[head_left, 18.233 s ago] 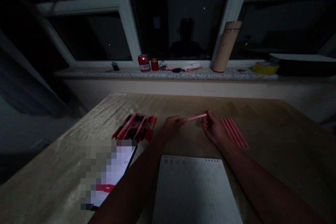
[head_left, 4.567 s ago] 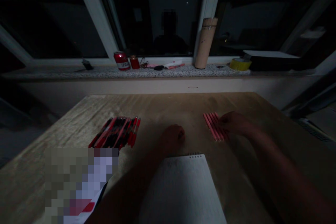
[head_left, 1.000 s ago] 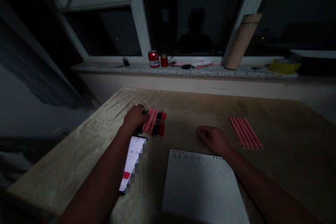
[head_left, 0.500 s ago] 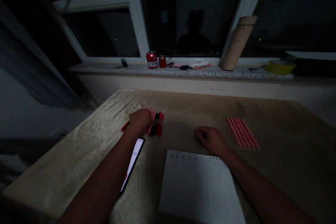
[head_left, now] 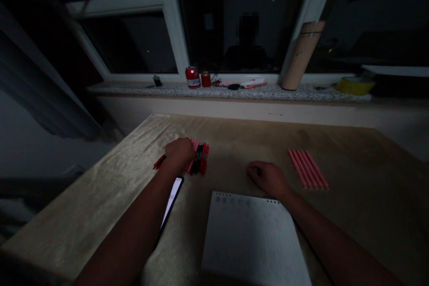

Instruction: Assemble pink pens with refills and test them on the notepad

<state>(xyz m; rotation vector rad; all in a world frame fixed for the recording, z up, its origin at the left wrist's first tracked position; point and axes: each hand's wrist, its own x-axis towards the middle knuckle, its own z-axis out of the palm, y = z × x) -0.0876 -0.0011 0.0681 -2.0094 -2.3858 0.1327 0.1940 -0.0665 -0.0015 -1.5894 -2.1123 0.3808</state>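
My left hand (head_left: 180, 152) is closed, knuckles up, over the left part of a row of pens. Pink pens (head_left: 195, 144) show beside its fingers, then black pens (head_left: 198, 161) and red pens (head_left: 204, 164) to their right. The fingertips are hidden, so whatever they grip cannot be made out. Another red and black pen (head_left: 158, 162) sticks out left of the wrist. Curled in a loose fist, my right hand (head_left: 266, 175) rests on the table just above the spiral notebook (head_left: 253, 237), with nothing visible in it. Right of that hand lie several pink pens (head_left: 308, 169) side by side.
A lit phone (head_left: 170, 205) lies partly under my left forearm. Along the stone windowsill (head_left: 174, 90) stand a red can (head_left: 193, 77), a small red jar (head_left: 206, 79), a tall tan cylinder (head_left: 303, 56) and a yellow tape roll (head_left: 354, 86). The table (head_left: 234, 136) reaches the wall below.
The view has shifted very slightly. Both hands and the pens keep their places, and the digits on the phone screen differ.
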